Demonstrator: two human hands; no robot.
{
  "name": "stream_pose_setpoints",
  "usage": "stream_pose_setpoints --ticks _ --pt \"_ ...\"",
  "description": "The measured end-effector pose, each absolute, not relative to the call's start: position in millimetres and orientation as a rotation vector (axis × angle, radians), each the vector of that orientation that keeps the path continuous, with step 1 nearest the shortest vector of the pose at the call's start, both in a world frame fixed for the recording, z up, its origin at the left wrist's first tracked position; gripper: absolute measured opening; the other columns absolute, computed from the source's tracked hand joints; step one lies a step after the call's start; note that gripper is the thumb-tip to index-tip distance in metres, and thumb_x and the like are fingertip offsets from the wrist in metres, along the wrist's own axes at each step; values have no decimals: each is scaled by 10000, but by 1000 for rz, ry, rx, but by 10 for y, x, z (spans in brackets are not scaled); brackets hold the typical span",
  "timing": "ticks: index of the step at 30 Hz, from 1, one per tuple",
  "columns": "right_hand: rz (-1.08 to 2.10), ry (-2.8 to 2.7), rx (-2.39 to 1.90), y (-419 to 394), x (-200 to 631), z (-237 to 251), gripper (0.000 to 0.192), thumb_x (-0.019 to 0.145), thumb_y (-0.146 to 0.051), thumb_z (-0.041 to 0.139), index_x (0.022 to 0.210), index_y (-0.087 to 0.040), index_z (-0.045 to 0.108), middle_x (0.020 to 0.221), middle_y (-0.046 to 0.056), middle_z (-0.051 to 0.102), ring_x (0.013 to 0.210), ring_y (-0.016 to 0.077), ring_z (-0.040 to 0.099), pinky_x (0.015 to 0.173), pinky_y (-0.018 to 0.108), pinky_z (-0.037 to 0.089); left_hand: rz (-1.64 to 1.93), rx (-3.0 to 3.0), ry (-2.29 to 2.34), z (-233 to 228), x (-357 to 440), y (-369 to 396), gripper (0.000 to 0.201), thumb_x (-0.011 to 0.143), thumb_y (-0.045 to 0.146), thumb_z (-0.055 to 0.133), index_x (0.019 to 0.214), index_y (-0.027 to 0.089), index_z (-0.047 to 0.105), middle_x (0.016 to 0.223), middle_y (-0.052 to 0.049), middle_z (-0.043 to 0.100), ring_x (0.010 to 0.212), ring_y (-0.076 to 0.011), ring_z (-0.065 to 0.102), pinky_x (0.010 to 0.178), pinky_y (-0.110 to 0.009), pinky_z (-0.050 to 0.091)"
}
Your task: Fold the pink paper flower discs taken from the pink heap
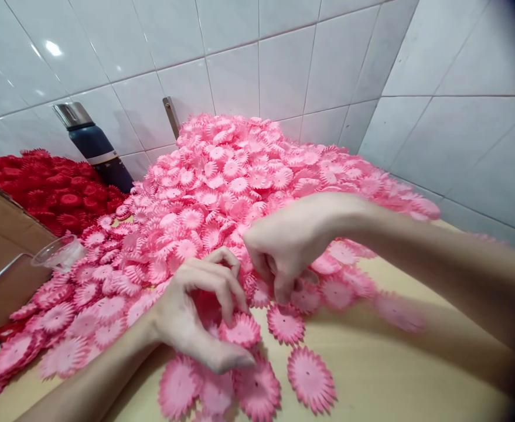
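Observation:
My left hand [202,308] is curled at the lower middle, its thumb below and fingers above a pink disc with a notched, petal-like edge [240,330]. The hand is closed round this disc; more discs may be behind it. My right hand [290,249] reaches in from the right with its fingers bent down and pressed together at the near edge of a large heap of pink discs [239,170]. What its fingertips pinch, if anything, is hidden. Just below them lies a loose pink disc [286,323], and another loose disc [311,380] lies nearer on the table.
A dark blue bottle with a metal lid [92,138] leans near the tiled wall [235,70]. Beside it is a heap of red discs [59,190]. A cardboard box [6,234] and a clear plastic cup [61,255] stand on the left. The tabletop [371,363] is pale yellow.

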State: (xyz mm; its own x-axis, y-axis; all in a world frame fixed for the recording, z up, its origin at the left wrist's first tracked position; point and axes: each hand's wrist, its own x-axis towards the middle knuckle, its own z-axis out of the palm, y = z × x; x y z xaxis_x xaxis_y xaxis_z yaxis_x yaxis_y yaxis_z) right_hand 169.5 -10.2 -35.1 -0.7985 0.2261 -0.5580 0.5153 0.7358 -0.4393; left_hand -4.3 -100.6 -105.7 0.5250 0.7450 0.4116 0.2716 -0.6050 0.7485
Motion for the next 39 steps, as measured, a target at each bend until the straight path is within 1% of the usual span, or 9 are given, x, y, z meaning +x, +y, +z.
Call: stream_pose_setpoints --ticks 6,12,15,19,22,25,31,35,39 --pt "-694 2408 624 -290 1569 -420 304 631 -134 768 445 -180 532 425 -54 559 343 94 490 334 213 346 1028 2098 844 -1043 -78 -986 375 691 567 711 489 254 662 579 -74 692 593 -228 545 685 -426 472" --pt "-724 2636 589 -111 1698 -320 139 737 -194 685 603 -170 661 520 -35 596 429 91 508 378 211 308 1387 1832 1035 -1081 -27 -973 154 792 316 711 670 222 716 652 -36 690 627 -183 601 643 -333 514" --pt "-794 2971 587 -10 1758 -295 110 789 -187 639 708 -169 711 616 -10 644 518 98 551 436 220 357 1550 1611 1178 -1108 18 -954 44 780 247 734 807 217 716 794 -23 720 716 -162 666 666 -270 556" --pt "-918 3268 564 16 1735 -319 122 818 -152 624 806 -142 745 715 27 698 635 127 624 550 249 456 1617 1474 1161 -1120 23 -917 207 742 212 770 938 219 704 922 -23 747 884 -174 704 777 -259 585" --pt "-923 3377 472 -6 1697 -345 127 816 -113 624 832 -133 749 740 28 719 668 131 648 591 252 492 1598 1407 1098 -1124 9 -904 317 687 138 804 979 223 715 940 -14 761 880 -164 713 771 -241 599" --pt "-980 3426 416 -13 1684 -359 142 808 -79 629 872 -131 745 784 32 732 700 131 668 628 248 526 1631 1347 1059 -1129 6 -904 406 628 52 822 980 235 739 935 9 772 838 -141 724 753 -206 608" --pt "-1097 3400 598 40 1717 -363 97 814 -117 652 853 -150 735 802 35 731 720 146 688 623 248 548 1716 1267 1141 -1128 6 -897 313 629 21 810 870 219 775 801 39 776 695 -105 731 660 -139 608" --pt "-1337 3158 652 79 1725 -390 131 842 -253 657 892 -153 725 708 33 719 624 137 679 544 238 536 1733 1263 1177 -1129 -17 -887 309 612 23 821 858 204 775 788 33 776 716 -114 735 667 -134 609" --pt "-1589 3009 594 97 1688 -450 167 808 -283 703 896 -141 716 758 44 729 664 138 686 587 239 543 1732 1267 1172 -1135 -29 -888 352 589 -2 824 874 198 773 824 24 782 760 -125 739 706 -144 610"
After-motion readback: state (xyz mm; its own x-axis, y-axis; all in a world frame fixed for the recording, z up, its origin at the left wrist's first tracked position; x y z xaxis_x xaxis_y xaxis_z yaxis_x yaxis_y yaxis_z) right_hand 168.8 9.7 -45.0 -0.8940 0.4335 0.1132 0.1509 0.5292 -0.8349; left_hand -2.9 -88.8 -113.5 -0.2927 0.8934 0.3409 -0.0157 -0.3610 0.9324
